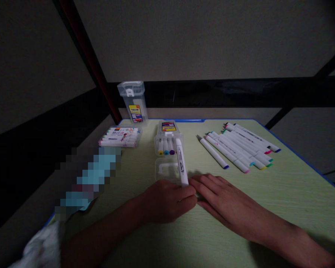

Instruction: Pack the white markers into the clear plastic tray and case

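Near the middle of the table, my left hand [170, 200] is closed around the lower end of a white marker [181, 160]. The marker leans up and away, its far end in front of a clear plastic marker case [157, 140]. Several capped markers show inside that case, and its clear lid [167, 170] lies open toward me. My right hand [219, 197] lies just right of the marker, fingers stretched out and thumb apart. Its fingertips meet my left fingers; whether they touch the marker I cannot tell.
Several loose white markers [240, 147] lie in a group on the right of the table [296, 193]. A tall clear case [132, 102] stands at the back left. A pack of markers [120, 137] lies before it. A blurred light-blue object [96, 175] sits at the left edge.
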The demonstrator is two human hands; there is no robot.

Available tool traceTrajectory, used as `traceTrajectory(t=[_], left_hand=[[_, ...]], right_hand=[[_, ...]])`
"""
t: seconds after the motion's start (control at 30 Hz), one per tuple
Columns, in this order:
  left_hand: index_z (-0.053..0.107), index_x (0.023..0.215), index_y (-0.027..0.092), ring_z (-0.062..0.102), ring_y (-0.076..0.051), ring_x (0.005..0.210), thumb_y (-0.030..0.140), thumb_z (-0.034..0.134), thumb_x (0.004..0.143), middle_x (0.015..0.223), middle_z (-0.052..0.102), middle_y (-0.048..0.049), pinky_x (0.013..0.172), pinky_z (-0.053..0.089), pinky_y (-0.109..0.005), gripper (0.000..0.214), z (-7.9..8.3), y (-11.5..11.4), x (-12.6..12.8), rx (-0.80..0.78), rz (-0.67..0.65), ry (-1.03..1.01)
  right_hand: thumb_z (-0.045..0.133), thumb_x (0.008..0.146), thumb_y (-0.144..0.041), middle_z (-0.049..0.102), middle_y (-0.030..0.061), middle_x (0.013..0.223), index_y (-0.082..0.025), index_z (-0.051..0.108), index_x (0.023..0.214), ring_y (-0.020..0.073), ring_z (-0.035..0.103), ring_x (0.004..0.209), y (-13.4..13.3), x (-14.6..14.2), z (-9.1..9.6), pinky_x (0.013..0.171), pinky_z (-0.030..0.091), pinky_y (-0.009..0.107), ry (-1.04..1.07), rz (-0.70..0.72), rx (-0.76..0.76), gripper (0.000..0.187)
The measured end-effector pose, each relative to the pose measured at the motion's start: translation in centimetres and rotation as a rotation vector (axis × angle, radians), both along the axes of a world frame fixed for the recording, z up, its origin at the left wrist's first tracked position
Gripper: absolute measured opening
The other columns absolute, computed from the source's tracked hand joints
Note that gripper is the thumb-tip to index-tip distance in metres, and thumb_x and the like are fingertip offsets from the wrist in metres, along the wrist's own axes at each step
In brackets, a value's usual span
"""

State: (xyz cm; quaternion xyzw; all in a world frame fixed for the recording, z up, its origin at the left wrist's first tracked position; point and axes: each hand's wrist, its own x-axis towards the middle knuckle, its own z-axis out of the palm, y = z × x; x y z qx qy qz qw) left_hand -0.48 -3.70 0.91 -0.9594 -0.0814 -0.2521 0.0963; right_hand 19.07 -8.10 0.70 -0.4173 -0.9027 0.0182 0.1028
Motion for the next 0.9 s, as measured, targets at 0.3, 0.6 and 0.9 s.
traceTrajectory(t=[0.3,0.6,0.9], left_hand=[[0.054,0.075,0.013,0.054,-0.008,0.056,0.012,0.031,0.091,0.075,0.061,-0.0017,0.046,0.041,-0.02,0.028,-0.12,0.0,-0.03,-0.011,-0.005,0.009],[0.055,0.074,0.013,0.052,-0.009,0.053,0.011,0.032,0.091,0.074,0.063,-0.0008,0.043,0.038,-0.022,0.029,0.13,-0.09,0.07,-0.025,-0.01,-0.046],[0.053,0.074,0.014,0.052,-0.008,0.054,0.011,0.031,0.091,0.072,0.061,-0.0003,0.042,0.035,-0.022,0.028,0.0,-0.03,0.03,-0.005,-0.009,-0.015]], right_hand=[[0.048,0.085,-0.02,0.057,0.0115,0.111,-0.014,0.046,0.121,0.0255,0.052,0.102,0.0,-0.13,0.14,0.085,0.046,0.045,0.009,-0.002,0.006,0.036],[0.048,0.085,-0.02,0.056,0.0125,0.112,-0.013,0.045,0.122,0.0265,0.052,0.101,0.05,-0.08,0.11,0.084,0.046,0.046,-0.007,0.006,0.006,0.038],[0.049,0.085,-0.018,0.056,0.0125,0.114,-0.013,0.045,0.123,0.0267,0.052,0.103,0.04,-0.14,0.06,0.085,0.046,0.046,-0.017,0.004,0.007,0.039]])
